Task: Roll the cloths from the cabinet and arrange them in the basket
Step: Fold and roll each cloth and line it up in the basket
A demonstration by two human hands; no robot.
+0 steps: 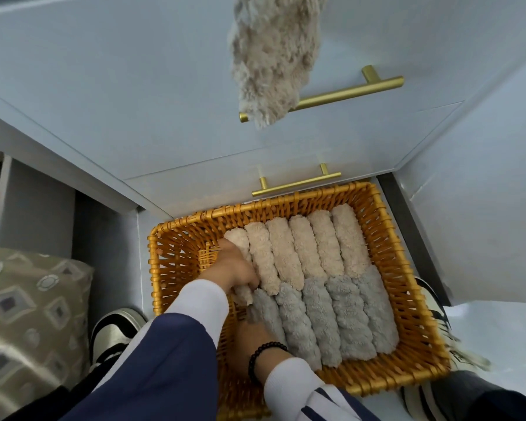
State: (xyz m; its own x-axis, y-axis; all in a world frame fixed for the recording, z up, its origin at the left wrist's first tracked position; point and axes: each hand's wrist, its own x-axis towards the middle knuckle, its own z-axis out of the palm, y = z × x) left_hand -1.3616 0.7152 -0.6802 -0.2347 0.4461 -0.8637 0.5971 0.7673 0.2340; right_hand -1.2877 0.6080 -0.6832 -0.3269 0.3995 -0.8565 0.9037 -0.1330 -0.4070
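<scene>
A person's left hand (pixel 236 268) curls around a rolled beige fleece cloth (pixel 240 265) at nine o'clock in the rectangular orange wicker basket (pixel 413 299); it should be pressed snug against its row, judging by the gap. The right hand (pixel 252 338) rests with unclear grip on plush grey rolls (pixel 325 320) at six o'clock.
</scene>
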